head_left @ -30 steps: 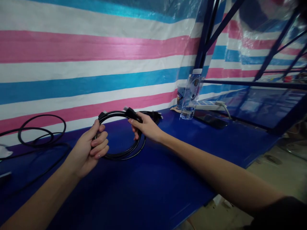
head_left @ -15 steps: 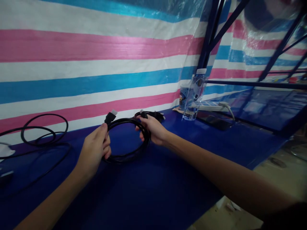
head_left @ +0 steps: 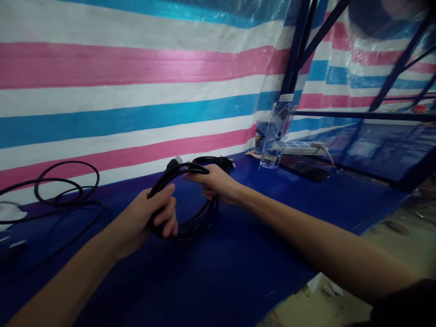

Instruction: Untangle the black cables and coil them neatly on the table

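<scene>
A black cable (head_left: 199, 225) wound into a round coil hangs between my hands, just above the blue tabletop (head_left: 204, 281). My left hand (head_left: 153, 215) wraps its fingers around the coil's left side. On the upper right, my right hand (head_left: 214, 180) pinches the loops between thumb and fingers. One black plug (head_left: 173, 163) with a pale, flat tip sticks up at the top of the coil; it looks like an HDMI connector. Behind my right hand lies another bundled black cable (head_left: 223, 162) on the tabletop.
A loose black cable (head_left: 68, 202) spreads over the left side. At the back right stand a clear plastic bottle (head_left: 275, 136) and a printed cup (head_left: 261, 136), near a white power strip (head_left: 301, 148) and a dark phone (head_left: 308, 170). A striped sheet (head_left: 136, 104) hangs behind.
My left hand has shifted right and its fingers now wrap round the coil. The plug, earlier upright at my left fingertips, now sits farther right at the coil's top. The coil has tilted.
</scene>
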Available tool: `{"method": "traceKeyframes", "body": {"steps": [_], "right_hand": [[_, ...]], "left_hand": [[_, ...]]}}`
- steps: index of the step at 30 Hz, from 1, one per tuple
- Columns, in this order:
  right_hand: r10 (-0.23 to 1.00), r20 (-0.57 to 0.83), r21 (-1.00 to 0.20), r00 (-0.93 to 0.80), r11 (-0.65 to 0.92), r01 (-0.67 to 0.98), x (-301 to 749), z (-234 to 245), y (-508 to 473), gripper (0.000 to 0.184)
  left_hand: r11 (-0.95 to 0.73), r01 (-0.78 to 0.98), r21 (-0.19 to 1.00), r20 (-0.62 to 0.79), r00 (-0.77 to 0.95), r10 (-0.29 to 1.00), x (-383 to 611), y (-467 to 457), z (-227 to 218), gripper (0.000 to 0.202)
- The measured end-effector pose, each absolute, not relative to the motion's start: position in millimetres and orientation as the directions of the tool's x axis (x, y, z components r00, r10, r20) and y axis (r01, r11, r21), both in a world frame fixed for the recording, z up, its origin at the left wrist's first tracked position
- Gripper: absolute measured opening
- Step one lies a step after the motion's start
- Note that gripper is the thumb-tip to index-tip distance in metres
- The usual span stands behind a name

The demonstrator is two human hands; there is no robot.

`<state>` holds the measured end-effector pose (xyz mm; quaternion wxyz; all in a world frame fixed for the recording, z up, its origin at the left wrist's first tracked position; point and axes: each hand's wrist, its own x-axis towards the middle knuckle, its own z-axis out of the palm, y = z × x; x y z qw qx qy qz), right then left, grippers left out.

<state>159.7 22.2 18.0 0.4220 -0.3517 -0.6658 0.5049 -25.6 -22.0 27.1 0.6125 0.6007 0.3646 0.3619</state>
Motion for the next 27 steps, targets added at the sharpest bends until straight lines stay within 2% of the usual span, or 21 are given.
{"method": "traceKeyframes", "body": {"steps": [1,3,7,10,12,15,16,18,22,25,27], "right_hand": [[0.870,0.194,-0.978,-0.454,0.208,-0.019,161,20,21,0.040],[0.832,0.210,-0.977,-0.513,0.202,-0.071,162,24,19,0.035],[0.840,0.296,-0.930,-0.454,0.362,0.063,159,22,18,0.027],[0.841,0.396,-0.877,-0.368,0.465,0.119,157,18,16,0.029],[0.802,0.506,-0.819,-0.318,0.562,0.114,156,18,13,0.030],[0.730,0.625,-0.732,-0.276,0.671,0.119,158,20,7,0.025],[0.732,0.616,-0.738,-0.290,0.666,0.113,159,20,7,0.023],[0.775,0.510,-0.813,-0.373,0.576,0.088,163,16,10,0.026],[0.822,0.258,-0.959,-0.508,0.284,-0.029,169,2,24,0.046],[0.845,0.210,-0.978,-0.491,0.174,-0.119,168,-4,29,0.049],[0.859,0.208,-0.978,-0.468,0.176,-0.111,165,-1,26,0.048]], "left_hand": [[0.050,0.030,0.998,-0.058,0.576,0.816,-33,-22,29,0.054],[0.084,0.048,0.995,-0.095,0.627,0.773,-42,-19,30,0.054],[0.027,0.006,1.000,-0.028,0.352,0.935,-37,-10,20,0.050],[-0.114,0.098,0.989,0.099,0.143,0.985,-31,-5,9,0.049],[-0.221,0.214,0.952,0.199,0.123,0.972,-31,-5,5,0.049],[-0.312,0.332,0.890,0.247,0.223,0.943,-37,-10,6,0.050],[-0.315,0.346,0.884,0.238,0.245,0.940,-39,-11,7,0.050],[-0.273,0.319,0.908,0.186,0.279,0.942,-41,-12,8,0.049],[-0.093,0.062,0.994,0.051,0.491,0.870,-39,-12,2,0.047],[0.030,-0.050,0.998,0.011,0.674,0.738,-34,-18,1,0.053],[0.094,-0.106,0.990,0.007,0.699,0.715,-29,-25,7,0.057]]}}
